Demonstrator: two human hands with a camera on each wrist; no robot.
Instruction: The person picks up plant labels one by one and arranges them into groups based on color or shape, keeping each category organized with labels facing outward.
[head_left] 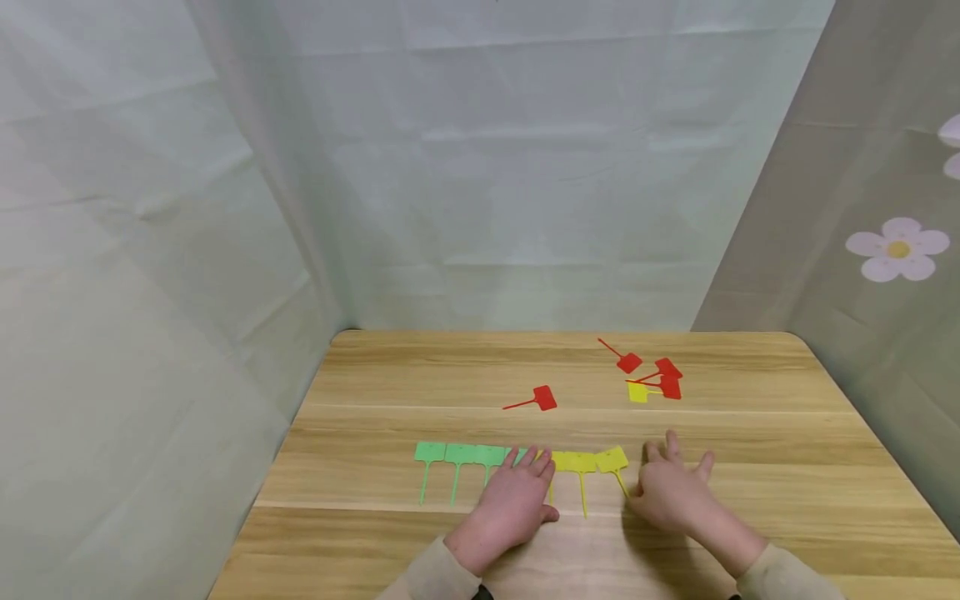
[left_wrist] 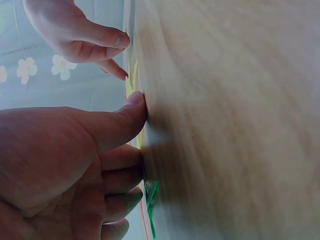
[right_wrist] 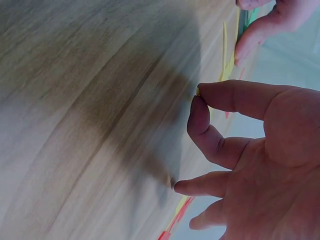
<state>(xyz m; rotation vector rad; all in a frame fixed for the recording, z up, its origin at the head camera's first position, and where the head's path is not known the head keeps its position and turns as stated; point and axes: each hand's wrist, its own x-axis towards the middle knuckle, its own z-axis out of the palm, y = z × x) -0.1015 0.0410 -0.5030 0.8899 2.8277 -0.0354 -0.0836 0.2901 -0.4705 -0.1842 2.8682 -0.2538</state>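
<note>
A row of flat, square-headed tags with thin stems lies on the table, green tags (head_left: 460, 453) to the left and yellow tags (head_left: 579, 462) to the right. Fingers of my left hand (head_left: 513, 498) rest flat over the middle of the row, hiding parts of the tags there. At the right end, my right hand (head_left: 675, 492) pinches the stem tip of a tilted yellow tag (head_left: 612, 459) between thumb and index finger. Its other fingers spread out, as the right wrist view shows. That tag's head meets its neighbour at a slant.
Behind the row lies a single red tag (head_left: 545, 398). Farther right, another red tag (head_left: 630, 362) lies near a small pile of red tags (head_left: 671, 387) overlapping a yellow tag (head_left: 637, 392). Pale cloth (head_left: 525, 167) hangs around the wooden table (head_left: 360, 550).
</note>
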